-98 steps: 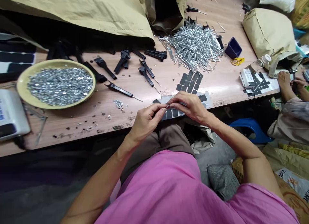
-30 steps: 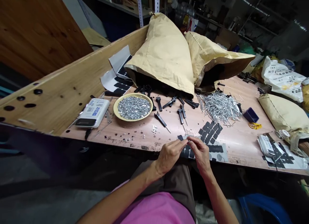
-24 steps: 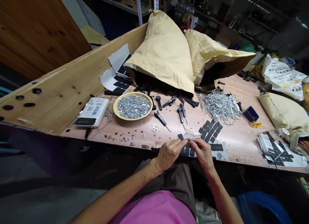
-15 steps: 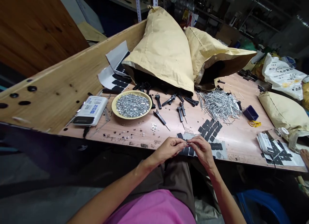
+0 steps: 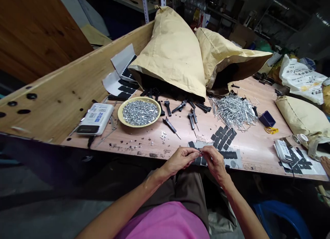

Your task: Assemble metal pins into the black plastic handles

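My left hand (image 5: 182,159) and my right hand (image 5: 213,160) meet fingertip to fingertip over the table's front edge. Both are closed in a pinch around something tiny, mostly covered by the fingers; its kind cannot be made out. Beneath and behind them lies a grey sheet bearing black pads (image 5: 229,155), and more black pads (image 5: 223,137) lie just beyond. To the left, black plastic pieces with metal pins (image 5: 171,127) rest on the table, near a small cluster of washers (image 5: 163,134).
A yellow bowl of metal washers (image 5: 140,112) stands left, beside a white device (image 5: 96,119). Behind are a large paper sack (image 5: 170,53) and a second open sack (image 5: 227,53). Metal pins (image 5: 235,111) form a heap near a blue box (image 5: 267,119). Another person's hand (image 5: 325,164) shows far right.
My right hand's fingers have shifted slightly at the pinch, while my left hand stays nearly in place. The whole view has moved a little; the things on the table look unchanged.
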Action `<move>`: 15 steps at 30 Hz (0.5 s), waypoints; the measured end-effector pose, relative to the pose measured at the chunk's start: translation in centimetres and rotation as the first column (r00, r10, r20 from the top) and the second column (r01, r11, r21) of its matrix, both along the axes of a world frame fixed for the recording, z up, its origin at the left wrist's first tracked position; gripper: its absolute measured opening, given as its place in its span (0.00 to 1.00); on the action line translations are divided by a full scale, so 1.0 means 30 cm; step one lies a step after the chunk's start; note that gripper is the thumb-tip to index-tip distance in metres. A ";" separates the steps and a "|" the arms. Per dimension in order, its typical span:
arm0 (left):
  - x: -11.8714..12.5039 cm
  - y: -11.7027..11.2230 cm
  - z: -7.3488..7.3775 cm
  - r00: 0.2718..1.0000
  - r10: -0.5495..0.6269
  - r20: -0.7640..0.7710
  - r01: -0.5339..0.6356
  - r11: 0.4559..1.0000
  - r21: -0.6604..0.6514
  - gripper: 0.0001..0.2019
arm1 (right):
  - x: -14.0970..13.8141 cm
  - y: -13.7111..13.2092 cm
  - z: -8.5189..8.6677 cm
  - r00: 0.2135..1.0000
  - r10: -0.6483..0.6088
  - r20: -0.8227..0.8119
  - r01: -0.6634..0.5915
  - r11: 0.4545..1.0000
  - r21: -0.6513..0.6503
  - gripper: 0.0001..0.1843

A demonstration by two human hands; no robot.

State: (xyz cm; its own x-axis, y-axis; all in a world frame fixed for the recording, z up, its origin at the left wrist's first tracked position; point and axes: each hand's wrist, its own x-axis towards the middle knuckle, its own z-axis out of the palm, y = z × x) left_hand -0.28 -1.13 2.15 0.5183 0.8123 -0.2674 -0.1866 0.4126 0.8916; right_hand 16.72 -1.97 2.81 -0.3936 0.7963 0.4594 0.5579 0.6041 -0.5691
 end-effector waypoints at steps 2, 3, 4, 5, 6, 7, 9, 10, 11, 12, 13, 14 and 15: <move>0.003 -0.002 0.001 0.997 0.066 -0.039 -0.061 0.992 0.111 0.25 | 0.001 -0.004 0.007 0.999 -0.023 -0.031 0.022 0.999 -0.048 0.10; 0.005 -0.003 0.002 0.994 0.095 -0.063 -0.083 0.982 0.167 0.23 | 0.003 -0.005 0.011 0.999 -0.036 -0.033 0.033 0.997 -0.069 0.11; 0.006 -0.005 0.002 0.989 0.119 -0.088 -0.097 0.971 0.218 0.21 | 0.004 -0.007 0.015 0.998 -0.047 -0.034 0.044 0.995 -0.087 0.11; 0.007 -0.006 0.002 0.984 0.141 -0.112 -0.107 0.958 0.265 0.19 | 0.006 -0.007 0.018 0.998 -0.057 -0.039 0.052 0.993 -0.102 0.11; 0.008 -0.007 0.002 0.978 0.163 -0.130 -0.116 0.944 0.307 0.17 | 0.008 -0.008 0.021 0.996 -0.066 -0.052 0.060 0.991 -0.116 0.11; 0.008 -0.008 0.001 0.973 0.182 -0.143 -0.123 0.931 0.343 0.15 | 0.009 -0.008 0.023 0.995 -0.076 -0.071 0.066 0.989 -0.132 0.10; 0.010 -0.008 0.002 0.967 0.199 -0.160 -0.124 0.914 0.385 0.13 | 0.012 -0.007 0.023 0.987 -0.106 -0.123 0.083 0.980 -0.182 0.09; 0.010 -0.008 0.002 0.967 0.196 -0.165 -0.118 0.913 0.392 0.13 | 0.012 -0.007 0.021 0.980 -0.126 -0.152 0.092 0.972 -0.215 0.09; 0.010 -0.007 0.003 0.967 0.187 -0.172 -0.107 0.914 0.391 0.13 | 0.012 -0.007 0.018 0.972 -0.148 -0.182 0.100 0.963 -0.250 0.08; 0.010 -0.006 0.004 0.968 0.176 -0.177 -0.096 0.917 0.388 0.14 | 0.012 -0.007 0.013 0.962 -0.171 -0.214 0.105 0.952 -0.287 0.08; 0.010 -0.005 0.005 0.969 0.168 -0.182 -0.086 0.918 0.387 0.14 | 0.011 -0.007 0.008 0.949 -0.193 -0.247 0.107 0.940 -0.324 0.08; 0.009 -0.004 0.005 0.969 0.163 -0.184 -0.080 0.918 0.389 0.14 | 0.010 -0.008 0.001 0.935 -0.216 -0.282 0.106 0.928 -0.358 0.08; 0.009 -0.002 0.005 0.970 0.160 -0.185 -0.076 0.916 0.395 0.14 | 0.009 -0.009 -0.006 0.919 -0.236 -0.315 0.102 0.916 -0.389 0.08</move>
State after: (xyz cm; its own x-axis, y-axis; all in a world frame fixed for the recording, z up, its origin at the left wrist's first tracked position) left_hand -0.01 -1.21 2.30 0.3792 0.9252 -0.0160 -0.0053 0.0194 0.9998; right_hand 16.98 -2.25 2.64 -0.1059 0.9715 0.2122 0.3580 0.2364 -0.9033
